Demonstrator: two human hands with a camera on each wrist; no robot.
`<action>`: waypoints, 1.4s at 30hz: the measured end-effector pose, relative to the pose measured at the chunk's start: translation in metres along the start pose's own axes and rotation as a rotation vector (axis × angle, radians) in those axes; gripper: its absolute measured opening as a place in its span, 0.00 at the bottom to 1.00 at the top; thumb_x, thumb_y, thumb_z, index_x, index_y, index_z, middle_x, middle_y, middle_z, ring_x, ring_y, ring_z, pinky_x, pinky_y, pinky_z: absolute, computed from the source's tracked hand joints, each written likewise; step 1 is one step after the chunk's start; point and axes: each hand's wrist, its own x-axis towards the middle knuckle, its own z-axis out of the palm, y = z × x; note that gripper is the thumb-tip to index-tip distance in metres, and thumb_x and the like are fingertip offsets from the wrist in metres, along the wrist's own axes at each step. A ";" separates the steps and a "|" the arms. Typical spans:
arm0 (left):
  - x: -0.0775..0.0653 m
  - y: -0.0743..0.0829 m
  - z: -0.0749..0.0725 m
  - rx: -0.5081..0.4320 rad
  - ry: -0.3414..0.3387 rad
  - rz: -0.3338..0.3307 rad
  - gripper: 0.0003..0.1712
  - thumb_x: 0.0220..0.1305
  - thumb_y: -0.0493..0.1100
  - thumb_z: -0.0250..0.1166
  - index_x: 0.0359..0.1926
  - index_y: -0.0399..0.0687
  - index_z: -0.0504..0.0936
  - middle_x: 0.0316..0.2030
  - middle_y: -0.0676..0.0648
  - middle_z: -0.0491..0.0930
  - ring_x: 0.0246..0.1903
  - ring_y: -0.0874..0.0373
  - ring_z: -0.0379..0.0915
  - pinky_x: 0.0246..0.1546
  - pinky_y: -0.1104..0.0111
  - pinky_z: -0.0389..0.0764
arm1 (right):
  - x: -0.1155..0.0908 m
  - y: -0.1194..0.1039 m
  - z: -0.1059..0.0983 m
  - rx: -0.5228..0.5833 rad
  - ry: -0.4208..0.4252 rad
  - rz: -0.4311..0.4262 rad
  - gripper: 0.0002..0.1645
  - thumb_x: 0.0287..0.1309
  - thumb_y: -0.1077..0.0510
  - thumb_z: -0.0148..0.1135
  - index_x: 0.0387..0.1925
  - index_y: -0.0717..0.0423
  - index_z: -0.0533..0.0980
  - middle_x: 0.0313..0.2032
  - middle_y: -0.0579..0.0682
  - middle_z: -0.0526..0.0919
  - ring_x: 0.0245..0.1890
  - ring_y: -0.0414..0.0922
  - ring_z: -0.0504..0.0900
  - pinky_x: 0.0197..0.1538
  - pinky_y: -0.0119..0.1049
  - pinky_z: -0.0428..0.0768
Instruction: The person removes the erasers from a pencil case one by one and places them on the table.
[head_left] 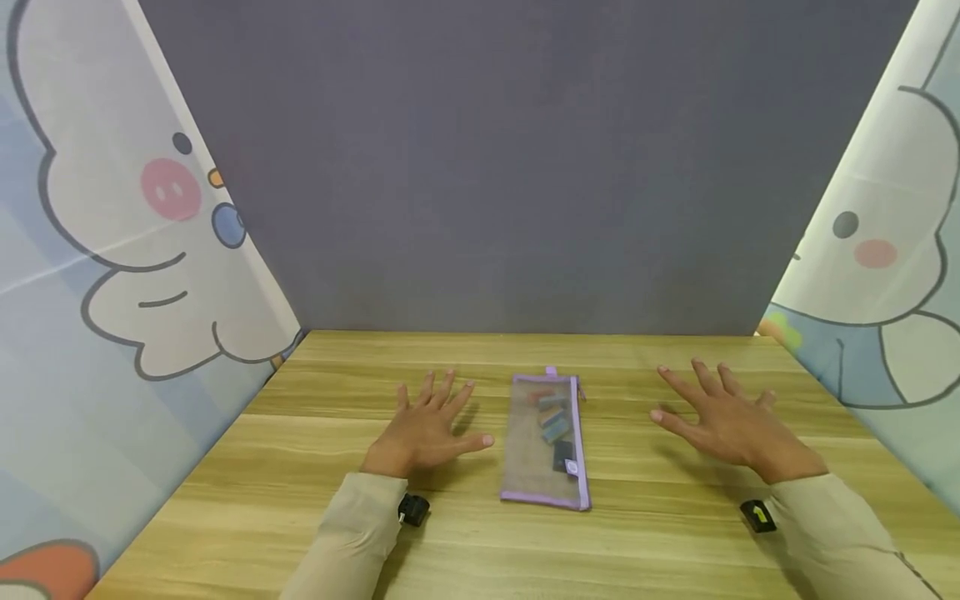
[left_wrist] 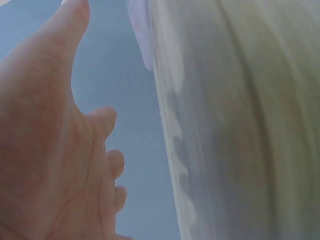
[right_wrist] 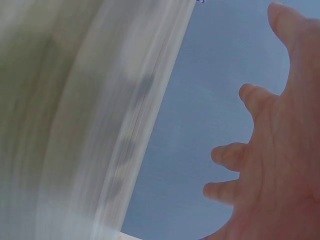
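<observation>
A purple-edged mesh zipper pouch point(head_left: 528, 450) lies flat on the wooden table, between the two hands. Through its mesh show several small items, among them blue-grey blocks point(head_left: 556, 427), a reddish piece and a dark square piece point(head_left: 562, 456); their kind is too blurred to tell. Left of the pouch, my left hand point(head_left: 427, 432) is held over the table with fingers spread, thumb pointing at the pouch but apart from it. My right hand point(head_left: 731, 423) hovers farther off on the right, fingers spread as well. Both hands hold nothing, as the left palm point(left_wrist: 60, 150) and right palm point(right_wrist: 280, 160) show.
The wooden table point(head_left: 300, 517) ends at a dark grey upright panel point(head_left: 525, 167) behind. Cartoon-printed sheets stand along the left side point(head_left: 60, 333) and right side point(head_left: 885, 333). A small black device sits at the left wrist point(head_left: 413, 509) and another at the right wrist point(head_left: 757, 516).
</observation>
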 end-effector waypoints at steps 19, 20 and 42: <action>0.005 0.019 -0.004 -0.001 -0.006 0.054 0.55 0.60 0.84 0.43 0.80 0.62 0.50 0.79 0.48 0.35 0.76 0.41 0.28 0.66 0.32 0.32 | 0.001 -0.009 0.005 -0.009 -0.013 -0.047 0.49 0.64 0.24 0.49 0.78 0.39 0.55 0.74 0.70 0.51 0.70 0.78 0.48 0.49 0.89 0.43; 0.005 0.021 -0.004 -0.005 -0.013 0.056 0.55 0.60 0.84 0.42 0.80 0.63 0.49 0.79 0.48 0.34 0.76 0.42 0.26 0.66 0.32 0.31 | 0.001 -0.010 0.005 -0.008 -0.012 -0.051 0.49 0.64 0.24 0.49 0.78 0.39 0.56 0.75 0.69 0.51 0.70 0.78 0.48 0.48 0.89 0.42; 0.003 0.037 -0.003 -0.146 -0.077 0.112 0.54 0.61 0.84 0.41 0.80 0.63 0.51 0.78 0.41 0.45 0.75 0.37 0.39 0.67 0.37 0.53 | 0.000 -0.028 0.006 0.094 -0.038 -0.150 0.45 0.67 0.28 0.50 0.78 0.41 0.57 0.72 0.69 0.59 0.66 0.76 0.59 0.50 0.82 0.60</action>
